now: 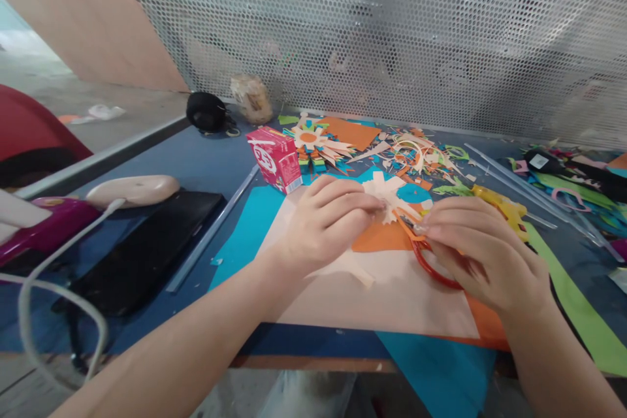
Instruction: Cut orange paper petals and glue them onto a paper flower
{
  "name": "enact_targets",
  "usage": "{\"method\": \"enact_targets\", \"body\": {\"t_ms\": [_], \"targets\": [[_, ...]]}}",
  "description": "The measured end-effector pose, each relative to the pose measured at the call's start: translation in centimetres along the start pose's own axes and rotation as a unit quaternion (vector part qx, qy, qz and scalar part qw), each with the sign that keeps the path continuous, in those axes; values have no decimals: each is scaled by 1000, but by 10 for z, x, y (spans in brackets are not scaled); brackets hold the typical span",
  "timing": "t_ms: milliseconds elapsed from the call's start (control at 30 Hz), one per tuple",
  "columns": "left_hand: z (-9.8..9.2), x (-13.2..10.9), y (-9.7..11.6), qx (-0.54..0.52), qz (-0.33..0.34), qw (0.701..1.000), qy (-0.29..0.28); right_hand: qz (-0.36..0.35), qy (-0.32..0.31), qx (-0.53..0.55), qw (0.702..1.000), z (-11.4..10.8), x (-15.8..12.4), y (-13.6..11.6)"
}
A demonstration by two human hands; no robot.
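My left hand [328, 222] hovers over sheets of coloured paper, thumb and fingers pinched together beside a pale paper flower cutout [385, 188]. What those fingertips hold is too small and blurred to tell. To the right, my right hand [484, 248] is also closed in a pinch, its fingertips by a narrow orange paper strip [407, 227] and something small and shiny that I cannot make out. Red-handled scissors [431, 269] lie under the right hand, partly hidden. Beneath both hands spreads a pale peach paper sheet [372, 307], with an orange piece [375, 237] on it.
A pink box [275, 160] stands behind my left hand, near a layered paper flower [313, 140] and paper scraps [411, 150]. A yellow glue gun [504, 209] lies right. On the left are a black phone-like slab [151, 255] and white cable [63, 287]. Perforated metal [367, 32] borders the back.
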State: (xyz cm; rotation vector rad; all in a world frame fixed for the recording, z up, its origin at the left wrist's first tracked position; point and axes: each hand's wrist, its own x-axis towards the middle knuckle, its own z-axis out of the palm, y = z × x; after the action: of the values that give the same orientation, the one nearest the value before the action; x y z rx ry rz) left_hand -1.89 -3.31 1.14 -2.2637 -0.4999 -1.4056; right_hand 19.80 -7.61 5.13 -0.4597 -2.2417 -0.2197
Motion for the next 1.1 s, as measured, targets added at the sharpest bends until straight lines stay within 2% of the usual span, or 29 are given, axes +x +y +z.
{"method": "enact_targets", "body": {"t_ms": [333, 633, 933, 1100], "targets": [[-3, 2, 2, 7, -7, 1000, -12, -12, -23, 17, 1000, 1, -3, 2], [-2, 3, 3, -16, -43, 999, -10, -2, 8, -1, 1000, 1, 6, 3], [-4, 3, 2, -18, -35, 999, -10, 59, -7, 29, 998, 2, 5, 0], [-3, 2, 3, -22, -33, 999, -23, 122, 52, 19, 991, 5, 6, -2]]}}
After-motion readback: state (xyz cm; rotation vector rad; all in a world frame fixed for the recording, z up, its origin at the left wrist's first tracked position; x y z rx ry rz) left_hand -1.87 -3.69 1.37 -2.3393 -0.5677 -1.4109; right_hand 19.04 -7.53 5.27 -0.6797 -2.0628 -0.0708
